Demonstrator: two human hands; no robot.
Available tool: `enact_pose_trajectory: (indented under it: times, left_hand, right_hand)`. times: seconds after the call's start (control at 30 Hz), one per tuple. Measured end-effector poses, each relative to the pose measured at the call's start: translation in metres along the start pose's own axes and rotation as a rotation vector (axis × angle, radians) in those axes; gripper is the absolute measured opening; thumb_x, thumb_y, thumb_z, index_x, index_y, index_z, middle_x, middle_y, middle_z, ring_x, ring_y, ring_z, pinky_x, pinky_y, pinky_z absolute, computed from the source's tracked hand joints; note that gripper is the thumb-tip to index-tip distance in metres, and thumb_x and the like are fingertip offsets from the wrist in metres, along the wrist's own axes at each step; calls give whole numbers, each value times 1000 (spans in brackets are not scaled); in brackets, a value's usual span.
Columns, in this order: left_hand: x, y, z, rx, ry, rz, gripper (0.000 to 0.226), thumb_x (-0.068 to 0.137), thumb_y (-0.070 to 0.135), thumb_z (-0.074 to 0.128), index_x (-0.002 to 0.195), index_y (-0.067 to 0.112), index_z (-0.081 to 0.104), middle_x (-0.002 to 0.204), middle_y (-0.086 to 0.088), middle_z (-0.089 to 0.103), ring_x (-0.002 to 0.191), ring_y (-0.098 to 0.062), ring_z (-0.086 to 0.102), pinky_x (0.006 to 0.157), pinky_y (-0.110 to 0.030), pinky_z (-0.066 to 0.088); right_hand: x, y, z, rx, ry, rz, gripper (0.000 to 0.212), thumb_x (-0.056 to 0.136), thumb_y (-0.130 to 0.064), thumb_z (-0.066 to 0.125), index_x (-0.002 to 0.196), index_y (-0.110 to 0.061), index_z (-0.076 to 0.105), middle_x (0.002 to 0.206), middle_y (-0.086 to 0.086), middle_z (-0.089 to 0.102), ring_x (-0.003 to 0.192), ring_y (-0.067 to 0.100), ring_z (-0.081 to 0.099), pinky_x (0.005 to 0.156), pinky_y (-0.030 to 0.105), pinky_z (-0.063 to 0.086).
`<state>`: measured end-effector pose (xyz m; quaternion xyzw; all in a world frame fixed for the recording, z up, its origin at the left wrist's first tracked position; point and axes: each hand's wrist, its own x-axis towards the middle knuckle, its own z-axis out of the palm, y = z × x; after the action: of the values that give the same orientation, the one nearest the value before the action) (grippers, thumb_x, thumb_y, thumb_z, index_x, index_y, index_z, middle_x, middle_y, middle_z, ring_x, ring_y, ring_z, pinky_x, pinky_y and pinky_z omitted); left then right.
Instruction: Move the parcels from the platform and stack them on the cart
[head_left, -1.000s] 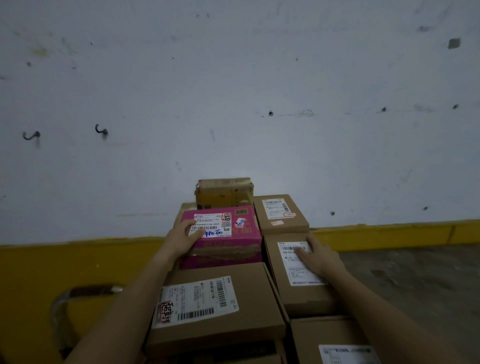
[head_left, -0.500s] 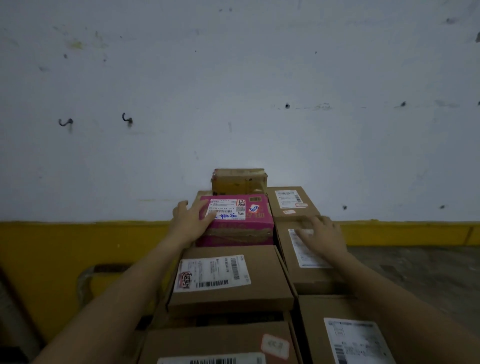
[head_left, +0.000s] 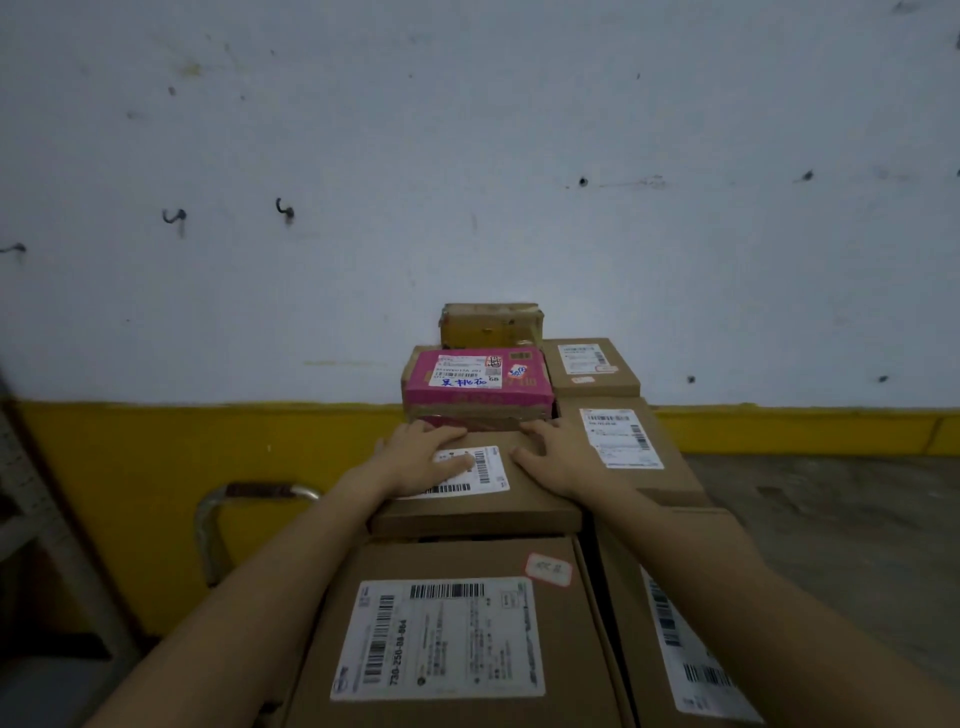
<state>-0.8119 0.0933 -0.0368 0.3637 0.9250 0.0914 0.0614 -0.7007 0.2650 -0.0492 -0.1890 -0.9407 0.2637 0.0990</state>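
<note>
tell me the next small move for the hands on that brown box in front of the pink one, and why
Probably curl the fingers over the far edge of the brown box and draw it back to lift. Both the left hand and right hand lie flat on its top, gripping nothing, and the pink box sits close behind it.

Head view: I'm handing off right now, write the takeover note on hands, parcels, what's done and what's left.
Left hand: flat, open, on the label of the middle brown box.
Right hand: flat, open, on the same box's right part, gripping nothing.
Parcels: pink box sits just beyond the hands, a taped brown box behind it, two labelled brown boxes to the right, the large labelled box nearest the camera.
Done: boxes are stacked in two rows; a metal handle shows at left.
Left: cannot tell; the platform is out of view, so check it for remaining parcels.
</note>
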Motion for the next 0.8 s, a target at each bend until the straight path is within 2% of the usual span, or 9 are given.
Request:
enact_pose_trajectory:
  times: [0.13, 0.53, 0.8]
  left_hand:
    - [-9, 0, 4, -9, 26, 21, 60, 88, 63, 40, 142, 40, 30, 147, -4, 34, 134, -24, 30, 110, -50, 30]
    - [-26, -3, 3, -4, 46, 22, 61, 86, 67, 40, 141, 42, 32, 146, -4, 36, 134, -26, 30, 110, -50, 28]
    - [-41, 3, -9, -95, 119, -34, 60, 89, 58, 44, 143, 34, 33, 149, -4, 34, 138, -24, 25, 113, -49, 25]
  right_hand:
    - [-8, -2, -2, -36, 4, 14, 56, 90, -45, 49, 140, -24, 39, 143, 9, 34, 129, 26, 38, 105, 38, 33]
    - [-25, -9, 2, -41, 17, 15, 55, 91, -46, 46, 140, -22, 38, 141, 10, 32, 129, 27, 36, 105, 39, 32]
    - [-28, -3, -14, 41, 31, -9, 54, 90, -46, 47, 139, -25, 39, 141, 9, 36, 129, 28, 37, 102, 39, 36]
